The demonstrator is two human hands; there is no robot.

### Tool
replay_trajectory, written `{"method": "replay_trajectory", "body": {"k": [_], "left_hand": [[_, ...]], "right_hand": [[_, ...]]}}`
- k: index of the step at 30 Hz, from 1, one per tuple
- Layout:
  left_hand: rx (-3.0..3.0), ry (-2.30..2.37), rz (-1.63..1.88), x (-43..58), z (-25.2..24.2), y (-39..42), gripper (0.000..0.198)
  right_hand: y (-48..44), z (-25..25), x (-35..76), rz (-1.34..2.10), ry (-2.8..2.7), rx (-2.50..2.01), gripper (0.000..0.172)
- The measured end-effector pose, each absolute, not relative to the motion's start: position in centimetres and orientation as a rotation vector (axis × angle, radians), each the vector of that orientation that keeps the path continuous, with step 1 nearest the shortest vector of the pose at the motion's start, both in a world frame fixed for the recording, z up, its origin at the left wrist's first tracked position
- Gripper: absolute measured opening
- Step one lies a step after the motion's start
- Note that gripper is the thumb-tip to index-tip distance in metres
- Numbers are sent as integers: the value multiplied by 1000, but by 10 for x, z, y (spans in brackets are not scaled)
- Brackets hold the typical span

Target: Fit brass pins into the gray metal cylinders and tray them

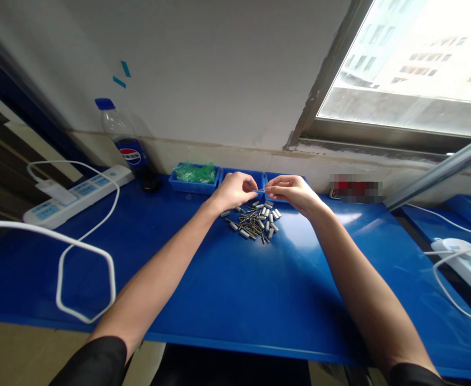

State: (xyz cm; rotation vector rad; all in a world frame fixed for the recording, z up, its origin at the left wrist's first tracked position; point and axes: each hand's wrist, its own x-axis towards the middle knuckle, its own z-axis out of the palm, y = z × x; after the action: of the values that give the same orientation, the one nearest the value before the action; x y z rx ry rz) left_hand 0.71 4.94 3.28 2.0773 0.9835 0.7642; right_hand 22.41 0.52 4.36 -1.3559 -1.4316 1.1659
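Note:
Both my hands meet over the far middle of the blue table (227,279). My left hand (235,190) is closed in a pinch, and my right hand (289,192) pinches too; between their fingertips runs a small thin part (260,190) that I cannot name. Just below the hands lies a pile of small metal sleeves and thin pins (255,220). Behind the hands stand three blue trays: the left tray (195,179) holds green pieces, the middle tray (243,172) and the right tray (283,176) are partly hidden by my hands.
A cola bottle (125,142) stands at the back left beside a white power strip (76,195) with a plugged charger and a looping white cable (84,244). Another power strip with cables (466,262) lies at the right. A wall and a window rise behind the table.

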Motion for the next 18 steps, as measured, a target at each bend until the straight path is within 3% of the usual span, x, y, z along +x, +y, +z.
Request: {"method": "replay_trajectory", "body": {"k": [6,18], "left_hand": [[2395,1093,439,8,28,39,25],[2521,1024,269,15,23,34,26]], "right_hand": [[8,44,234,543,-1391,-1632,25],[12,37,237,643,-1470,-1580,26]]}}
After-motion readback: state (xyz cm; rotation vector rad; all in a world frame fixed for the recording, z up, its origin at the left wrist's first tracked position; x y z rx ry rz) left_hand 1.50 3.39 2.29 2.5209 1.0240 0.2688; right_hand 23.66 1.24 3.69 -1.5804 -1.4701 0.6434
